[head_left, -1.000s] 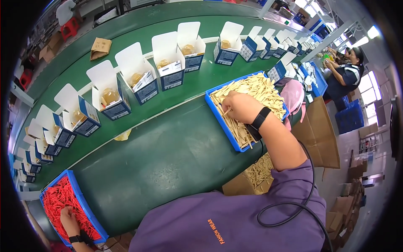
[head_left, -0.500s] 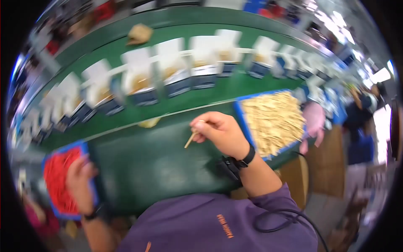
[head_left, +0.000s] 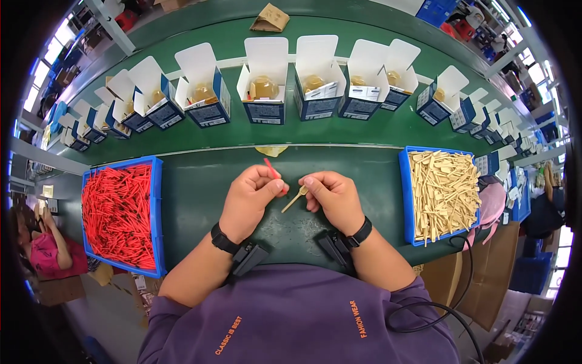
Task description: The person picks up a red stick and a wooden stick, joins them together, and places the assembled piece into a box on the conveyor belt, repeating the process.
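Observation:
Pinched in my left hand (head_left: 250,199) is a thin red stick (head_left: 271,169), its upper end poking out beyond the fingers. My right hand (head_left: 334,198) has its thumb and finger closed on a small tan paddle-shaped stick (head_left: 291,202), which slants down to the left. Both hands hover near each other above the dark green work surface, the two sticks apart. On the left, a blue tray (head_left: 159,212) is heaped with red sticks (head_left: 118,212). A second blue tray (head_left: 407,200) at the right holds a pile of tan paddle sticks (head_left: 441,191).
Across the far side stands a row of open blue-and-white boxes (head_left: 264,112), several with rounded amber things inside. A crumpled brown paper bag (head_left: 270,18) lies behind them. Beside the right tray is a pink cloth item (head_left: 490,203). A black cable (head_left: 464,285) hangs at my right.
My left hand has come from the red tray to the middle and now holds a red stick. My right hand still grips the tan stick. The view has turned left and steadied.

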Available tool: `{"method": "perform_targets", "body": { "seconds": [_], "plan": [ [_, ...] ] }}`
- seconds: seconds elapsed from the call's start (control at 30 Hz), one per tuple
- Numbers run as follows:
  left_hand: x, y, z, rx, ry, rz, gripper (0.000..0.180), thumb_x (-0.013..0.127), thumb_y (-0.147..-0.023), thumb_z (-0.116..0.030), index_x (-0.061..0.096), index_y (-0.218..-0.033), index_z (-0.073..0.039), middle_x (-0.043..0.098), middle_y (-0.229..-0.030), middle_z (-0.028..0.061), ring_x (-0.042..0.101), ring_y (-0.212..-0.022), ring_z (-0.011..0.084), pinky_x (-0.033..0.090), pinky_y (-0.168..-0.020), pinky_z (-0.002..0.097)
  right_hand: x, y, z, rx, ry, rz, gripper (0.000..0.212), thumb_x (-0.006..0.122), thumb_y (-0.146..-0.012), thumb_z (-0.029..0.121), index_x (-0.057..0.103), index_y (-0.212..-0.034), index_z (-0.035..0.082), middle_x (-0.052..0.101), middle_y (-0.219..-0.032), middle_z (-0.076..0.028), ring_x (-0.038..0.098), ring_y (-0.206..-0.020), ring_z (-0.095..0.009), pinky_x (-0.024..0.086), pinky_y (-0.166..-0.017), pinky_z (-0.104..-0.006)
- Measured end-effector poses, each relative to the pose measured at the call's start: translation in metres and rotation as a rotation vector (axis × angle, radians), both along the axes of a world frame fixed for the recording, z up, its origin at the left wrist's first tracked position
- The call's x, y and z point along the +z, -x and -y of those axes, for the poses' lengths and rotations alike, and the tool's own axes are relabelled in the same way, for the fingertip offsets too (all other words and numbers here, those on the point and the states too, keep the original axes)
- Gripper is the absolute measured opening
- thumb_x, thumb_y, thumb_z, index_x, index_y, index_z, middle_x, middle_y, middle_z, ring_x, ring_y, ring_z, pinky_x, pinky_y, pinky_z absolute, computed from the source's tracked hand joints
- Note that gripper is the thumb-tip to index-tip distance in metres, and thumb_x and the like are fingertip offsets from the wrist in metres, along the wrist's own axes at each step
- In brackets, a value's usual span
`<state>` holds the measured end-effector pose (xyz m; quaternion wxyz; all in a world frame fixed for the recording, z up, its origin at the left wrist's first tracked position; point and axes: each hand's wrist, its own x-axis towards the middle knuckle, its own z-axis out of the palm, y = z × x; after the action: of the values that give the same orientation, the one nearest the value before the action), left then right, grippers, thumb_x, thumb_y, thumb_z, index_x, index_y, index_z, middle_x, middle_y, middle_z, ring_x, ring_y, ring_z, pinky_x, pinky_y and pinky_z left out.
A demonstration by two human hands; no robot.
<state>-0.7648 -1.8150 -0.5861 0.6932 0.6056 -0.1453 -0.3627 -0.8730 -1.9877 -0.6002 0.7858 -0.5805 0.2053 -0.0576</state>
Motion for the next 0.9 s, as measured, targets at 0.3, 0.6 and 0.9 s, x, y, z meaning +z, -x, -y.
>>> {"method": "perform_targets", "body": {
  "seconds": [0.3, 0.6, 0.9],
  "plan": [
    [-0.008, 0.017, 0.008, 0.03, 0.037, 0.053, 0.011, 0.064, -0.096, -0.008, 0.063, -0.104, 0.0, 0.07, -0.094, 0.0079, 0.066, -0.087, 0.0138, 0.054, -0.084, 0.0283, -0.007, 0.004, 0.001, -0.017, -0.054, 0.13, 0.021, 0.062, -0.1, 0.014, 0.07, -0.109, -0.003, 0.07, -0.086, -0.006, 0.067, -0.071, -0.011, 0.054, -0.065, -0.0239],
    [0.003, 0.02, 0.014, -0.197, -0.218, 0.113, 0.013, 0.064, -0.097, -0.01, 0.065, -0.104, 0.001, 0.069, -0.09, 0.0062, 0.066, -0.08, 0.0122, 0.054, -0.075, 0.0255, 0.01, 0.016, 0.015, 0.064, 0.078, 0.067, 0.015, 0.066, -0.096, 0.008, 0.071, -0.103, -0.003, 0.07, -0.087, -0.004, 0.066, -0.075, -0.009, 0.054, -0.069, -0.0227],
    [-0.013, 0.003, -0.033, 0.113, -0.174, 0.13, 0.016, 0.059, -0.098, -0.008, 0.062, -0.112, 0.001, 0.067, -0.094, 0.0074, 0.065, -0.075, 0.0124, 0.054, -0.07, 0.0257, 0.096, 0.003, 0.176, -0.731, 1.066, 0.121, 0.023, 0.067, -0.094, 0.021, 0.072, -0.092, -0.001, 0.071, -0.077, -0.005, 0.065, -0.07, -0.012, 0.051, -0.064, -0.0281]
  ]
}}
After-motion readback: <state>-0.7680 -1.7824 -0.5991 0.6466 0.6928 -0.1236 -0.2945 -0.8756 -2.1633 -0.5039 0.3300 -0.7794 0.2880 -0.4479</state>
